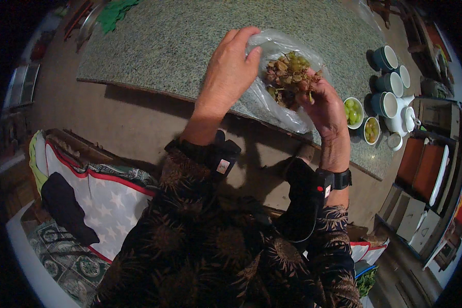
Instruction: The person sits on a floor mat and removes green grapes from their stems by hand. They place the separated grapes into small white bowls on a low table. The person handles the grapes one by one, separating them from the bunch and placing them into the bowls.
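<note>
A clear plastic bag (271,102) lies spread on the speckled stone tabletop (169,50). Its upper left rim is pinched by my left hand (233,67). Inside the bag sits a bunch of shrivelled, brownish grapes (283,71), with some greener ones among them. My right hand (327,107) reaches into the bag from the right and grips part of the bunch by its stems; its fingertips are partly hidden by the grapes. Just right of that hand stand a cup of green grapes (352,112) and a cup of yellowish-red grapes (371,130).
Several blue-green cups (382,104) line the table's right side, beside a white teapot (402,115) and a small white cup (395,141). A green cloth (113,15) lies at the far left. Below the table's near edge, a star-patterned cloth (115,208) covers a seat.
</note>
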The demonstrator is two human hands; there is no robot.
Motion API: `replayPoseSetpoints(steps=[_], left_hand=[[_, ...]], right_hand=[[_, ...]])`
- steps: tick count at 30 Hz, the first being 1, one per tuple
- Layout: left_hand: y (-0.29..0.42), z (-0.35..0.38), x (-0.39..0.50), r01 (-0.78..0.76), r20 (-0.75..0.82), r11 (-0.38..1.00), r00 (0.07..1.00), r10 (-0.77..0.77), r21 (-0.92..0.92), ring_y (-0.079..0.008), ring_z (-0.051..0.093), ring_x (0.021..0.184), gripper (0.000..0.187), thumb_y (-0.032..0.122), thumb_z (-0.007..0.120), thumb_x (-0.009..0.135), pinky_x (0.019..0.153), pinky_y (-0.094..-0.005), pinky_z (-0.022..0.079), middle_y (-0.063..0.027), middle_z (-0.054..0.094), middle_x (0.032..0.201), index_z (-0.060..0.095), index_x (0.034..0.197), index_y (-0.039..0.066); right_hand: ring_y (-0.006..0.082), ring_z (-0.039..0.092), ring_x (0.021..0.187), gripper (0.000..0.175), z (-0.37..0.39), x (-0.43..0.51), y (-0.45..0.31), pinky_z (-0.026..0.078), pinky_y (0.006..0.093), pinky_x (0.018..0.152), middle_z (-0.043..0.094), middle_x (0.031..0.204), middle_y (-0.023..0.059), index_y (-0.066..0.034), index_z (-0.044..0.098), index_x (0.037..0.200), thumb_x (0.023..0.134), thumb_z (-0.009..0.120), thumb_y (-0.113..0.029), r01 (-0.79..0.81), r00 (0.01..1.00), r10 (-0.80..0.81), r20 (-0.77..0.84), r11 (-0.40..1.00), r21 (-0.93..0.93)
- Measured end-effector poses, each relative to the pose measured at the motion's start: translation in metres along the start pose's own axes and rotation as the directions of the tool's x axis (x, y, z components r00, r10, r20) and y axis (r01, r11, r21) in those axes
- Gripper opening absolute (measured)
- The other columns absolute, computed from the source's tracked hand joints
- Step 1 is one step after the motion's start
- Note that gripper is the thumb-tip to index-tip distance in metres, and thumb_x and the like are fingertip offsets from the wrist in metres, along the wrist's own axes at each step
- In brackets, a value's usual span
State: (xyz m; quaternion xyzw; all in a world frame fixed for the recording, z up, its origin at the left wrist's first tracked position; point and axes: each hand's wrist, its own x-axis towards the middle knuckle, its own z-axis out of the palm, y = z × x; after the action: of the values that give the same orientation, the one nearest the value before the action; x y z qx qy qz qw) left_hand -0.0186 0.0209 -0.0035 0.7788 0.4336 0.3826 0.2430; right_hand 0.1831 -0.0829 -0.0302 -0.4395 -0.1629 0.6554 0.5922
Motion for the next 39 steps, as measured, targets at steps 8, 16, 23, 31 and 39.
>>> replayPoseSetpoints(steps=[8, 16, 23, 31, 39], left_hand=[[0.004, -0.002, 0.001, 0.105, 0.027, 0.987, 0.994, -0.103, -0.118, -0.0377, 0.066, 0.083, 0.022, 0.014, 0.062, 0.087, 0.074, -0.0421, 0.052, -0.0212, 0.067, 0.090, 0.065, 0.108, 0.005], [0.002, 0.000, 0.002, 0.144, -0.013, 0.970, 0.989, -0.149, -0.194, -0.0322, 0.067, 0.071, 0.020, 0.019, 0.064, 0.089, 0.066, -0.0371, 0.052, -0.0183, 0.067, 0.078, 0.067, 0.104, 0.006], [-0.002, 0.002, 0.004, 0.179, 0.015, 0.954, 0.983, -0.180, -0.239, -0.0134, 0.062, 0.067, 0.022, 0.017, 0.063, 0.091, 0.062, -0.0275, 0.051, -0.0076, 0.067, 0.082, 0.067, 0.108, 0.004], [0.001, 0.004, 0.005, 0.188, -0.016, 0.904, 0.978, -0.210, -0.383, -0.0132, 0.064, 0.067, 0.022, 0.020, 0.065, 0.090, 0.061, -0.0302, 0.051, -0.0096, 0.067, 0.072, 0.068, 0.104, 0.003], [0.004, 0.000, 0.010, 0.140, -0.109, 0.833, 0.966, -0.233, -0.536, -0.0073, 0.060, 0.066, 0.019, 0.014, 0.065, 0.093, 0.057, -0.0215, 0.047, -0.0036, 0.066, 0.084, 0.066, 0.105, 0.001]], right_hand=[[0.0124, 0.050, 0.065, 0.041, -0.001, -0.004, 0.000, 0.046, 0.0316, 0.078, 0.057, 0.092, 0.0069, -0.0008, 0.050, 0.127, 0.087, 0.053, -0.007, -0.072, 0.997, 0.071, 0.012, 0.975, 0.208], [0.0160, 0.060, 0.097, 0.041, -0.003, 0.001, -0.001, 0.046, 0.0301, 0.094, 0.063, 0.111, 0.0082, -0.0007, 0.055, 0.130, 0.089, 0.054, -0.007, 0.226, 0.971, -0.238, -0.001, 0.926, -0.301], [0.0271, 0.063, 0.108, 0.041, 0.000, 0.002, 0.004, 0.049, 0.0377, 0.091, 0.064, 0.122, 0.0118, -0.0063, 0.059, 0.127, 0.086, 0.059, -0.004, 0.269, 0.797, -0.574, 0.189, 0.056, -0.962], [0.0333, 0.064, 0.085, 0.039, 0.012, -0.011, 0.011, 0.051, 0.0398, 0.075, 0.062, 0.108, 0.0137, -0.0171, 0.062, 0.126, 0.088, 0.062, -0.007, 0.258, 0.863, -0.421, 0.279, -0.107, -0.960], [0.0185, 0.061, 0.073, 0.032, 0.023, -0.031, 0.000, 0.051, 0.0293, 0.066, 0.063, 0.109, 0.0085, -0.0115, 0.068, 0.114, 0.084, 0.068, 0.000, 0.395, 0.756, -0.553, 0.349, -0.039, -0.918]])
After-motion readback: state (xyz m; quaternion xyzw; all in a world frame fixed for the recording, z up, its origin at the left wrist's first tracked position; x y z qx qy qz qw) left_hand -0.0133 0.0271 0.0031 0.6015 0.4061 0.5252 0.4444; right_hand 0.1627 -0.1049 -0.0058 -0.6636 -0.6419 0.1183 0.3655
